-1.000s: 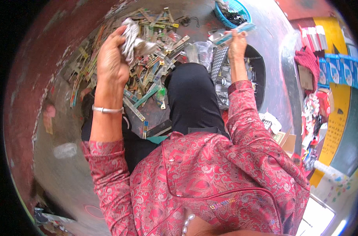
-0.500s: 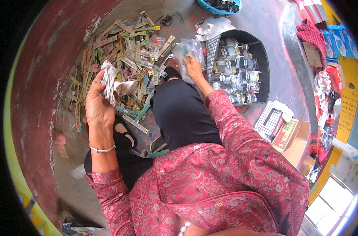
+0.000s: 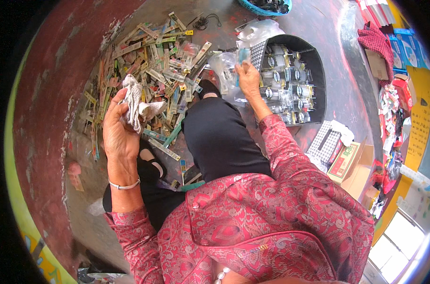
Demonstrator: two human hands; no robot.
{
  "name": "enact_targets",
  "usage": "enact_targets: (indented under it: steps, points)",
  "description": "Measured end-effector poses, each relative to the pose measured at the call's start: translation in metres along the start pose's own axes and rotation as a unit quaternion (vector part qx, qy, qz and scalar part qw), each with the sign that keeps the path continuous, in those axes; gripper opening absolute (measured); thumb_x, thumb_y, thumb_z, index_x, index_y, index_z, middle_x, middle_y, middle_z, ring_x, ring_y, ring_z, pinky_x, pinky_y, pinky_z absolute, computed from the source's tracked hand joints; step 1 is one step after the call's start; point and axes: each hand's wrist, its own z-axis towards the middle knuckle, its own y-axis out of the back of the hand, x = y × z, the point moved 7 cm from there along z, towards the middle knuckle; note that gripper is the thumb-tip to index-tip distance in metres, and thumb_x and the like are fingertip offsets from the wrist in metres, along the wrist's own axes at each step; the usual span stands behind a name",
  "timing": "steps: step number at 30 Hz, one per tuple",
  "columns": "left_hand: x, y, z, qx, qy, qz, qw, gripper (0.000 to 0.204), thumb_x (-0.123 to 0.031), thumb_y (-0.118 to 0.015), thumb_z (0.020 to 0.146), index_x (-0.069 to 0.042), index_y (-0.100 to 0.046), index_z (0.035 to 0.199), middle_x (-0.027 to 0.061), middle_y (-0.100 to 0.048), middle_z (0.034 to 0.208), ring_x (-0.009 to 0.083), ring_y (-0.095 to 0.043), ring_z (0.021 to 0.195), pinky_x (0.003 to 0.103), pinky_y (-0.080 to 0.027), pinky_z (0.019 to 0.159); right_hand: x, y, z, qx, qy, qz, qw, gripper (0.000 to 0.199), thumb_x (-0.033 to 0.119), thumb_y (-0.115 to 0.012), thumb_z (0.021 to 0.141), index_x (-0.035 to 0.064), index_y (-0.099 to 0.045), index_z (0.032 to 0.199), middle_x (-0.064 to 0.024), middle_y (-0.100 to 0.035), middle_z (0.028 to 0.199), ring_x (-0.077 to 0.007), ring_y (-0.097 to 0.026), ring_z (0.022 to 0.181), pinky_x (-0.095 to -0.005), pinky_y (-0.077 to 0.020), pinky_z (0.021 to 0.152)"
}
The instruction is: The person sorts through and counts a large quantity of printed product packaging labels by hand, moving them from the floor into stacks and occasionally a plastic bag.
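Cloth, whitish and bunched up, is gripped in the left hand left of centre in the frame, one end sticking out to the right. Bracelet on that wrist, pale and thin. The right hand, above centre, has its fingers closed on a clear, bluish packet — what is inside is too small to tell. Just left of it lies a crumpled clear bag; whether they touch, I cannot tell. To its right, a black box holds rows of clear packages. A heap of narrow strips spreads over the upper left — and a blue basket with dark items is cut off by the top edge.
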Motion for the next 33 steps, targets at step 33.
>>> enact_targets:
  steps: [33]
  points:
    - [-0.001,0.003,-0.011,-0.003,0.035,-0.011,0.999,0.037,-0.003,-0.043,0.080,0.001,-0.043,0.117,0.0116,-0.057,0.106,0.0208,-0.059,0.086,0.032,-0.051,0.074,-0.183,-0.056,0.065,0.224,-0.294,-0.287,0.884,0.042,0.028,-0.073,0.063,-0.0045,-0.061,0.086,-0.0130,-0.061,0.077,-0.0208,-0.056,0.063,-0.0364,-0.0441,0.055]
